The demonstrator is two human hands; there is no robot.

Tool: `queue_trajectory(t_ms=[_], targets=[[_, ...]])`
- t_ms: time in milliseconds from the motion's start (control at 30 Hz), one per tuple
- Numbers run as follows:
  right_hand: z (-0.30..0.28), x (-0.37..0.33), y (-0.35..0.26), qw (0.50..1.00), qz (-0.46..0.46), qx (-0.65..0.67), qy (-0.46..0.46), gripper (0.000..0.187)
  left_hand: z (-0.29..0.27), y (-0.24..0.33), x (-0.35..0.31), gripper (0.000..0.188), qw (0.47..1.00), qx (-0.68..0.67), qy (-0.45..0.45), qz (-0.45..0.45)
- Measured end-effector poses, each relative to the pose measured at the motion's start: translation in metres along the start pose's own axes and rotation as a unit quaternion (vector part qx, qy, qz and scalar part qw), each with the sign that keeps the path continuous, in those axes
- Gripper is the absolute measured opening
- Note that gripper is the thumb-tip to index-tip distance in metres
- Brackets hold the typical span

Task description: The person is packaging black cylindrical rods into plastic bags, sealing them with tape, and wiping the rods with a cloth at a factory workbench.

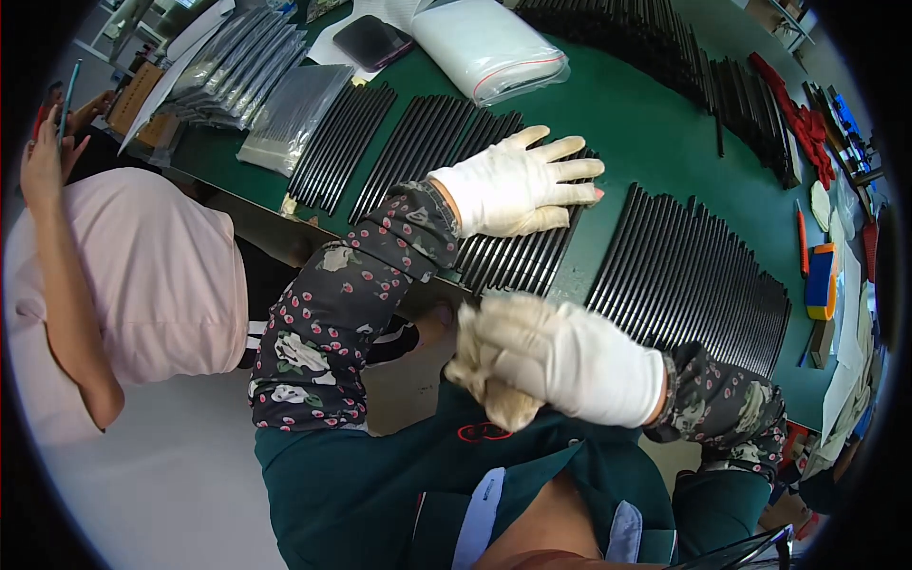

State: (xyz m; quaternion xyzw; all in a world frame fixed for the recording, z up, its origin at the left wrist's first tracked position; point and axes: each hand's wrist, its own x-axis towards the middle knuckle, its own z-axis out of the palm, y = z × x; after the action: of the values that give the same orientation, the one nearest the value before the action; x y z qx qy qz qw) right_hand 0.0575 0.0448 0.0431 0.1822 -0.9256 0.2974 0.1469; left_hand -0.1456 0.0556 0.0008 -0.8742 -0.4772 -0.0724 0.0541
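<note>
My left hand point(522, 185), in a white glove, lies flat with fingers spread on a row of thin black rods point(518, 261) side by side on the green table. Closer to my body, my right hand point(579, 356), also gloved in white, is closed around a crumpled, stained off-white cloth point(513, 407). It is held off the table, near its front edge; part of the cloth is hidden by the fingers. To the right lies a wide group of black rods point(693, 275), their near ends partly behind my right forearm.
Further left are more black rods point(342, 147) and stacked clear plastic packs point(294, 119). A phone point(373, 43) and a folded plastic bag point(489, 52) lie at the back. Many rods point(636, 38) line the far side. A red cloth point(803, 123) is right. Someone in pink point(157, 275) stands left.
</note>
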Motion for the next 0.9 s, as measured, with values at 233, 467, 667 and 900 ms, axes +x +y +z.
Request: queue_trajectory(t_ms=[233, 467, 667, 900], targets=[[0.027, 0.011, 0.008, 0.999, -0.004, 0.023, -0.032, 0.024, 0.0, 0.001, 0.004, 0.05, 1.0, -0.006, 0.003, 0.001], [0.023, 0.021, 0.032, 0.979, 0.02, -0.192, 0.071, 0.022, 0.007, -0.002, 0.003, 0.054, 1.0, 0.023, 0.0, 0.003], [0.007, 0.016, 0.028, 0.995, 0.035, -0.092, 0.029, 0.03, 0.008, -0.003, 0.001, 0.057, 1.0, 0.025, 0.003, 0.006], [-0.051, -0.048, -0.015, 0.984, 0.123, -0.018, 0.125, 0.041, -0.04, 0.008, -0.028, 0.079, 0.996, -0.048, 0.072, -0.006]])
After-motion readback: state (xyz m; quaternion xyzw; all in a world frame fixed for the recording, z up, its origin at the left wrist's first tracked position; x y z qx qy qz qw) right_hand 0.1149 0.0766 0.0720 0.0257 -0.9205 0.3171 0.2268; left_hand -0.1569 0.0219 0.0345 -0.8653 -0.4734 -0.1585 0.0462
